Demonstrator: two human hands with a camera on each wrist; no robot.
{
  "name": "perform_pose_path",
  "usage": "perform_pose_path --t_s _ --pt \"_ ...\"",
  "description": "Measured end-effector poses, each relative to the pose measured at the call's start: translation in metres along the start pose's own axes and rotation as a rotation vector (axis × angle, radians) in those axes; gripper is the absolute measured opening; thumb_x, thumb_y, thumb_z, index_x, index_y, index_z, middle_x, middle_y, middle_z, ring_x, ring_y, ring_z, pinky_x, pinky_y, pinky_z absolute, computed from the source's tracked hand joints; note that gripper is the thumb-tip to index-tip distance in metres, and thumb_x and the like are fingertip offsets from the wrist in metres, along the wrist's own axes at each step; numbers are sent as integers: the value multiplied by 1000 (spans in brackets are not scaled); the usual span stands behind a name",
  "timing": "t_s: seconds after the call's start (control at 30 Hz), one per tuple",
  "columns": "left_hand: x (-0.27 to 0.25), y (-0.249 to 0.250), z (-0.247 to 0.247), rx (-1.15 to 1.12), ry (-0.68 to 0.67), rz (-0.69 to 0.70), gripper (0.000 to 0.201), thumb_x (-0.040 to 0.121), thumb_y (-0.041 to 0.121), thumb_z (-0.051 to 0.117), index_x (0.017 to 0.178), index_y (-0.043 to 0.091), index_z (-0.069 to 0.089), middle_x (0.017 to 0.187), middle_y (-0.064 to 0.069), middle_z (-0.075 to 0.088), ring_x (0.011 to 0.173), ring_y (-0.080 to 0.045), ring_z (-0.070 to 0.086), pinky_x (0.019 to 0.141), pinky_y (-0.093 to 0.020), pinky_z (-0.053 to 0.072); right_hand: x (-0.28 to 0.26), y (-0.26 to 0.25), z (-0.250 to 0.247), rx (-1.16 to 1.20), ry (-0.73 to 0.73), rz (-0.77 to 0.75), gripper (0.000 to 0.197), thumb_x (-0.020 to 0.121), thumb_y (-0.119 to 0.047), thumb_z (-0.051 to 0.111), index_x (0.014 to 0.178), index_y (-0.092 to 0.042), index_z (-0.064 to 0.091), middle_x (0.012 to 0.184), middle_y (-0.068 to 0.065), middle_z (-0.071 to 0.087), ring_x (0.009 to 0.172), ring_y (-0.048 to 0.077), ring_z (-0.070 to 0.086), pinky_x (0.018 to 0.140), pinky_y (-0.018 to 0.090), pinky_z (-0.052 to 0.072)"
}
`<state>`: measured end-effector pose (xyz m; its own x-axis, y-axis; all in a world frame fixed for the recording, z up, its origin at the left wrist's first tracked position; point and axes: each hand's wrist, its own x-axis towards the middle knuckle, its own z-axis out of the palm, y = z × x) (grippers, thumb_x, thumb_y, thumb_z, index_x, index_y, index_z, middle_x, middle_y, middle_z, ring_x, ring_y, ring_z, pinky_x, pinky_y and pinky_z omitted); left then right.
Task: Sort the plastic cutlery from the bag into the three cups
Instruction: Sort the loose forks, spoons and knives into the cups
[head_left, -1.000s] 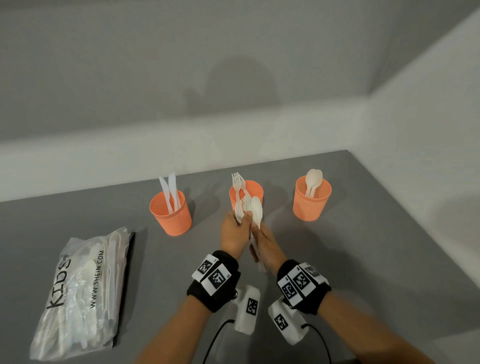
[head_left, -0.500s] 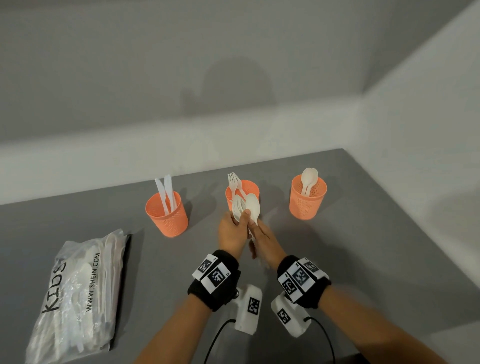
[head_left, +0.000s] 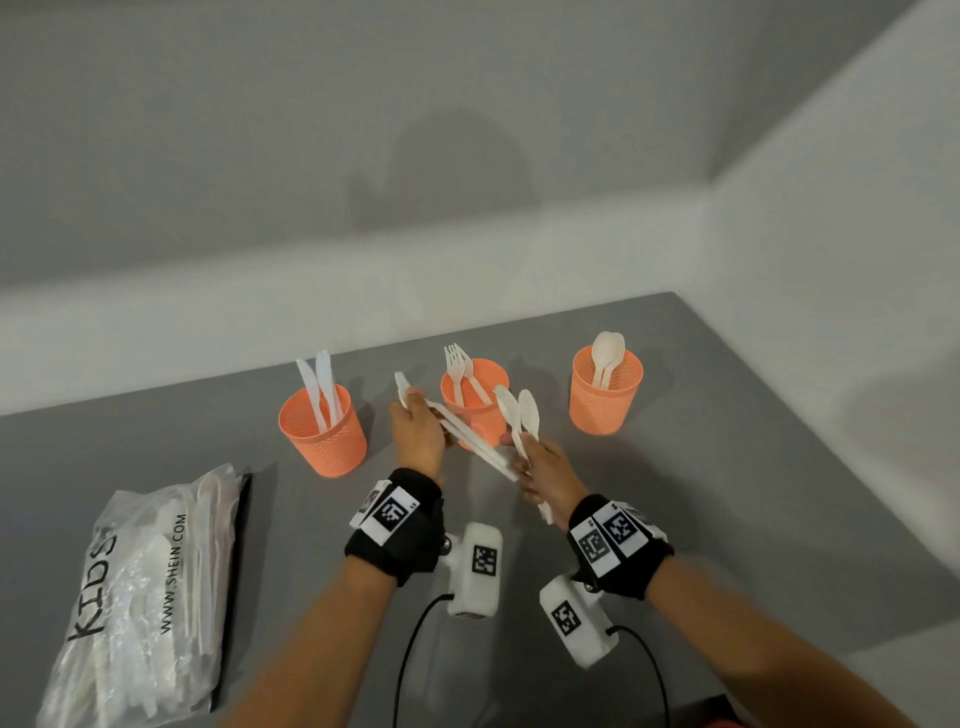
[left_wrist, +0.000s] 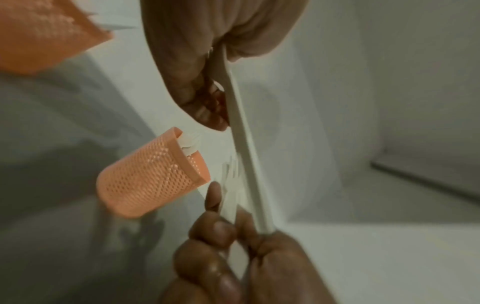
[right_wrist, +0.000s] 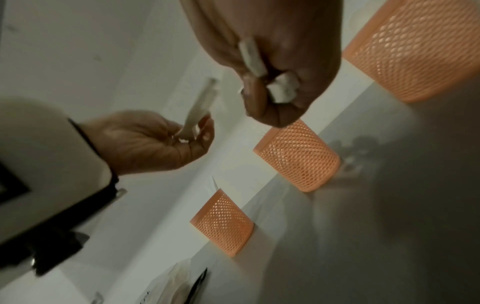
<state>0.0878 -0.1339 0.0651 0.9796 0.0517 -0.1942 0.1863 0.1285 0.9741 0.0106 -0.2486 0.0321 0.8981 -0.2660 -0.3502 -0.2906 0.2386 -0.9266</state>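
Both hands (head_left: 418, 434) (head_left: 543, 470) now farther apart.

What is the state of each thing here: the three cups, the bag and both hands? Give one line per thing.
left cup: upright, holds two knives.
middle cup: upright, holds two forks.
right cup: upright, holds two spoons.
bag: lying flat on the table, cutlery inside.
left hand: grips a white piece of cutlery.
right hand: grips two spoons, bowls up.
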Motion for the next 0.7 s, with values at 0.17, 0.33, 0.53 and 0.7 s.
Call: perform_pose_path --t_s 0.17,0.33,0.53,0.7 --pt "-7 -7 3 -23 -107 -141 13 94 4 38 84 12 42 58 -3 38 32 -2 39 33 -16 35 1 -7 -8 142 -81 59 33 102 -32 27 100 -16 56 49 -8 36 33 2 24 34 14 20" --pt "-15 -19 13 10 -258 -195 13 86 12 60 75 13 55 46 5 43 34 -3 34 35 -14 30 -1 -10 -11 75 -161 16 29 100 -33 35 105 -10 51 45 -8 43 31 1 26 32 14 22" --pt "-25 -24 30 43 -337 -221 24 80 24 69 73 9 52 37 6 42 31 -9 38 35 -18 35 -8 -14 -12 -44 -227 -63 33 98 -32 40 82 -6 53 49 -6 55 31 1 30 31 13 23" --pt "-29 -24 36 -2 -268 -215 16 79 17 70 78 8 57 38 4 47 31 -9 39 33 -17 34 -8 -16 -20 -87 -224 -83 36 98 -36 37 83 -9 55 58 -1 57 33 4 33 33 13 23"
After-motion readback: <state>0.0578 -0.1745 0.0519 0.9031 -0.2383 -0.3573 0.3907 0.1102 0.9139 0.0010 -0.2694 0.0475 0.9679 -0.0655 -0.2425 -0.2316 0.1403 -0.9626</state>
